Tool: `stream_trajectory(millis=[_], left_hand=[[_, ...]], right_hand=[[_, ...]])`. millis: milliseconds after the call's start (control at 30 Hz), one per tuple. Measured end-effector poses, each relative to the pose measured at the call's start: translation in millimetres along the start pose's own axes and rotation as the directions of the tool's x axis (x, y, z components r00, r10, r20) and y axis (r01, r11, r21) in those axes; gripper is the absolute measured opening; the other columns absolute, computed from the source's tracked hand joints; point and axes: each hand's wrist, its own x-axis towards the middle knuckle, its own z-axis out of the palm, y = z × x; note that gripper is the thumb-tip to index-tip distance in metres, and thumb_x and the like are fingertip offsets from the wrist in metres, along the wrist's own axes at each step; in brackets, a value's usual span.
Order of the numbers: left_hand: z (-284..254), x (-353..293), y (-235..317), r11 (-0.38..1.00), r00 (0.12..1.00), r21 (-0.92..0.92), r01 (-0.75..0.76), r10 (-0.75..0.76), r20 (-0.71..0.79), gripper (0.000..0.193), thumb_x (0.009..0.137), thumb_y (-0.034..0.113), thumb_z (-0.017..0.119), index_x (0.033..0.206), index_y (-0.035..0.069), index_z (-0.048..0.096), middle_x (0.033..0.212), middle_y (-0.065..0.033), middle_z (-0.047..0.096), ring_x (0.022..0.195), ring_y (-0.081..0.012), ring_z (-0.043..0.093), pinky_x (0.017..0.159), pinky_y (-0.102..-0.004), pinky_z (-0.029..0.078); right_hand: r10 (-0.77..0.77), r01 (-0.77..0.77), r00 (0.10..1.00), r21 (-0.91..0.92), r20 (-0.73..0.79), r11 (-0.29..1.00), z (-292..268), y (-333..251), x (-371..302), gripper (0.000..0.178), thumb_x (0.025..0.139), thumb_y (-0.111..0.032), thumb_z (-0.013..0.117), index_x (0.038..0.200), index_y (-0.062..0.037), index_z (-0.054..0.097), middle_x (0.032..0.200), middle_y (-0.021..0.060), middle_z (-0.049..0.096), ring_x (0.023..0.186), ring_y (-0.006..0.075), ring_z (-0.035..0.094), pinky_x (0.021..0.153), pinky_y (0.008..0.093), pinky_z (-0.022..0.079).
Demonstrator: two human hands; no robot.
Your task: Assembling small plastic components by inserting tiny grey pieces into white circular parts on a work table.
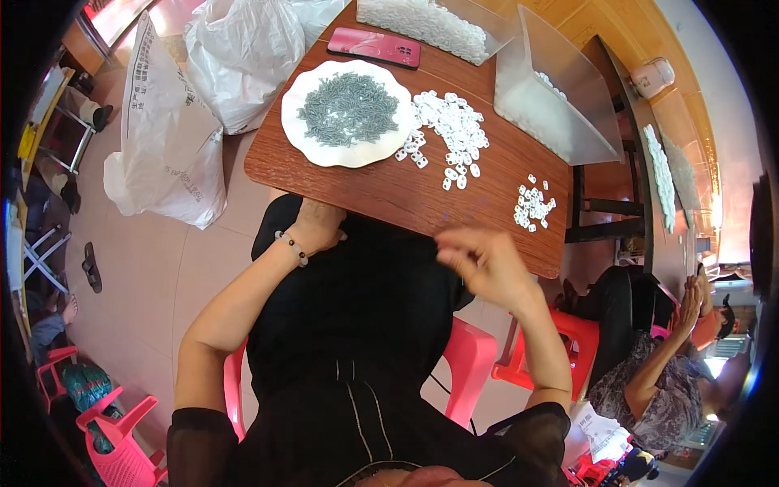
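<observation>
My left hand [317, 228], with a beaded bracelet [292, 248] at its wrist, rests low by the near table edge over my lap. Its fingers are mostly hidden, so what they hold, if anything, does not show. Over the near table edge hovers my right hand [487, 264], fingers bent and a small gap between thumb and forefinger, with nothing visible in them. Beyond it lie a pile of small white oval pieces with holes [454, 130] and a smaller group of such white pieces [533, 204]. A scalloped white plate [294, 134] holds many small grey screw-like pins [349, 109].
A pink phone [375, 47] lies behind the plate on the brown table [365, 191]. Clear bins [560, 89] with white pieces stand at the far right. White sacks [174, 154] are on the floor at left. Another person [649, 377] sits at right by a red stool [584, 333].
</observation>
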Motion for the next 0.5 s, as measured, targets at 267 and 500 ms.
stream_trajectory(millis=[267,500], left_hand=[[24,4,3,0.91,0.988,0.414,-0.017,-0.048,0.146,0.05,0.074,0.034,0.07,0.116,0.007,0.067,0.146,-0.0157,0.037,0.141,-0.0346,0.023,0.116,-0.05,0.013],[56,15,-8,0.907,0.942,0.419,0.046,0.099,-0.319,0.039,0.085,0.021,0.058,0.118,0.003,0.065,0.143,-0.0143,0.044,0.14,-0.0325,0.027,0.115,-0.0539,0.009]], right_hand=[[-0.173,0.084,0.962,-0.371,-0.213,0.925,-9,35,62,0.019,0.082,-0.013,0.069,0.1,-0.0062,0.068,0.085,0.0109,0.064,0.084,0.0276,0.061,0.072,0.0368,0.049],[-0.17,0.05,0.948,-0.402,-0.269,0.914,-3,46,70,0.015,0.082,-0.013,0.067,0.096,-0.0066,0.066,0.086,0.011,0.062,0.088,0.0304,0.059,0.074,0.0397,0.048]])
